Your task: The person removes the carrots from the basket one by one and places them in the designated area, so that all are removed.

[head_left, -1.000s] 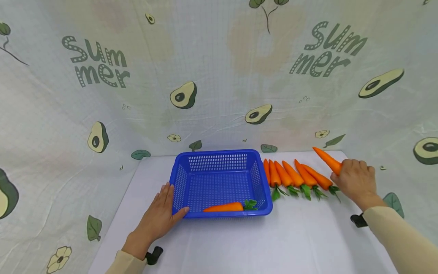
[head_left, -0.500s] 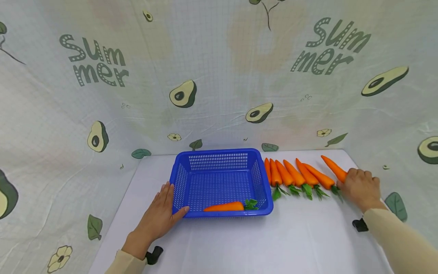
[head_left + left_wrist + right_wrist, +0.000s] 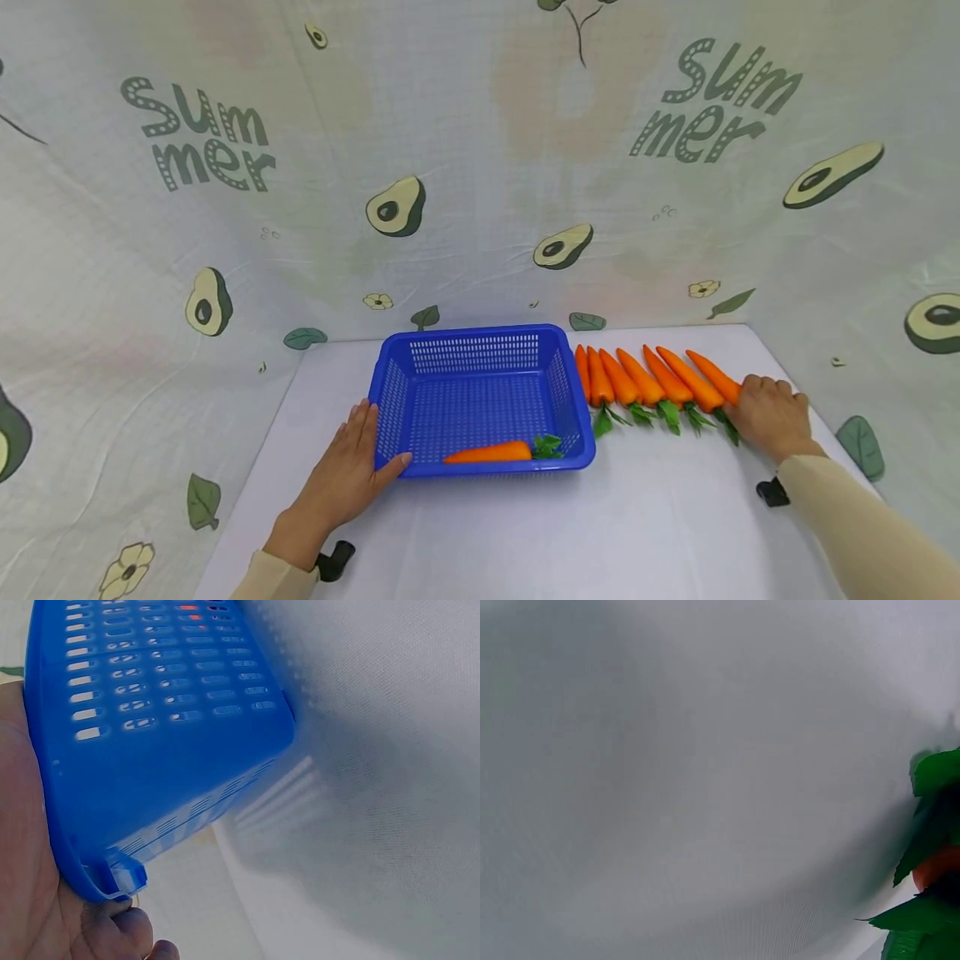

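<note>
My left hand (image 3: 348,461) rests on the left rim of a blue plastic basket (image 3: 483,333), its fingers straight and the thumb at the near corner. The left wrist view shows that hand along the rim of the slotted basket (image 3: 172,757). One orange carrot (image 3: 491,452) with green leaves lies inside, along the near wall. My right hand (image 3: 772,415) holds the thick end of another carrot (image 3: 712,373), at the right end of a row of carrots (image 3: 633,375). Its leaf end is hidden under the hand. Green leaves (image 3: 922,922) show at the right wrist view's edge.
A white-covered table (image 3: 525,533) lies beneath everything. Behind it hangs a printed cloth (image 3: 465,167) with avocados and lettering. The carrot row stands just right of the basket, tips pointing to the back.
My right hand has lowered its carrot and brought it left, against the end of the row. The neighbouring carrot has shifted slightly and is more upright. My left hand has stayed on the basket.
</note>
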`<action>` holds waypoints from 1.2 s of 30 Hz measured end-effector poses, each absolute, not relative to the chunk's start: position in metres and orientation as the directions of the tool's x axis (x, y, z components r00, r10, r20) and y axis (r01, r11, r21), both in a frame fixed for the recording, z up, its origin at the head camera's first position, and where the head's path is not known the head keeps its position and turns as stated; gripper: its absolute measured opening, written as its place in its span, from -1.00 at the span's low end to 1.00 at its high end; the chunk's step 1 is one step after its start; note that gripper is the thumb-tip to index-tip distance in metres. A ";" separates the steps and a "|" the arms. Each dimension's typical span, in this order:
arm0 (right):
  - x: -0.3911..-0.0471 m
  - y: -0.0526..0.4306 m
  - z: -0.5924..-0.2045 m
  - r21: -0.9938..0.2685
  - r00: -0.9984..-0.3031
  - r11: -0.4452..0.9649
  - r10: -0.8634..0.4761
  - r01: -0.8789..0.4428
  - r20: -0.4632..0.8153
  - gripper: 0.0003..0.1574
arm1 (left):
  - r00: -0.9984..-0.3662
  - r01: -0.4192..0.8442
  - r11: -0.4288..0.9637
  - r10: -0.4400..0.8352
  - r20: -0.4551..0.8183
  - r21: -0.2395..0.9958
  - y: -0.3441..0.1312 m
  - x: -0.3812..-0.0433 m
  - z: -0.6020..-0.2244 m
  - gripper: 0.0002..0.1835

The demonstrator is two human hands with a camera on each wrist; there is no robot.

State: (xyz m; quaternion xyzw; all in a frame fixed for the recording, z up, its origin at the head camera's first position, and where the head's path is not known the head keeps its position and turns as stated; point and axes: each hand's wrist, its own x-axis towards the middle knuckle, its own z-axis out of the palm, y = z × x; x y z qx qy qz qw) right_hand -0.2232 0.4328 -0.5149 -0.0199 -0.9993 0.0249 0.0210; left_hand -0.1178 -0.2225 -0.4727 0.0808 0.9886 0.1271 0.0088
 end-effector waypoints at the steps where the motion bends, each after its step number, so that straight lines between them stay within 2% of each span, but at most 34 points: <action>1: -0.223 0.432 -0.515 -0.056 -0.999 0.998 0.040 0.037 0.038 -0.36 | -0.987 0.156 0.955 0.161 0.002 0.252 -0.223 -0.118 -0.473 0.20; 11: -0.222 0.431 -0.521 -0.062 -0.998 0.998 0.022 0.018 0.067 -0.41 | -0.987 0.157 0.954 0.162 0.000 0.255 -0.223 -0.117 -0.474 0.19; 20: -0.219 0.431 -0.519 -0.055 -0.996 0.998 0.020 0.015 0.089 -0.30 | -0.987 0.157 0.957 0.162 -0.001 0.245 -0.222 -0.117 -0.473 0.19; 28: -0.219 0.430 -0.515 -0.077 -0.995 0.997 0.022 0.015 0.098 -0.31 | -0.987 0.155 0.954 0.160 0.004 0.255 -0.223 -0.117 -0.473 0.19; 36: -0.222 0.420 -0.507 -0.044 -0.969 0.999 -0.005 -0.016 0.247 -0.37 | -0.988 0.147 0.955 0.154 -0.010 0.258 -0.222 -0.118 -0.474 0.19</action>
